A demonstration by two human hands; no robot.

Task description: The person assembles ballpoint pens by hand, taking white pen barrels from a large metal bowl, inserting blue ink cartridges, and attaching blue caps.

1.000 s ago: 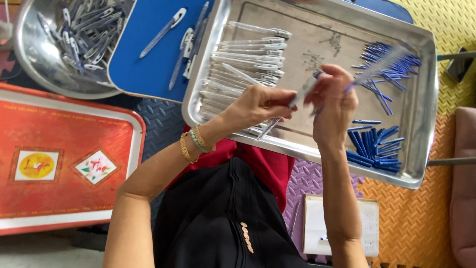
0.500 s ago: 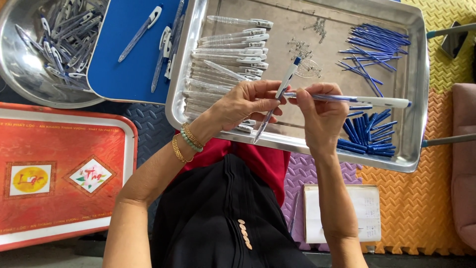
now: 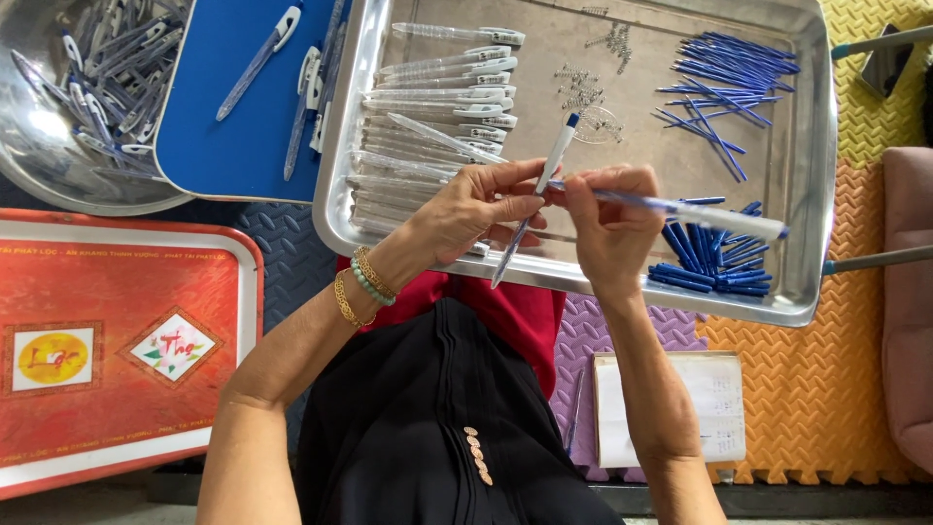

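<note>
left hand and right hand gripping pens above steel tray

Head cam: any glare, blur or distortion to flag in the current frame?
Head view: glare hot spot on the steel bowl at upper left; soft sheen across the metal tray. Left hand, right hand and the pens they hold are sharp, no motion blur. The tray's edges bow a little, which suggests mild wide-angle distortion. Light is even, shadows faint.
</note>
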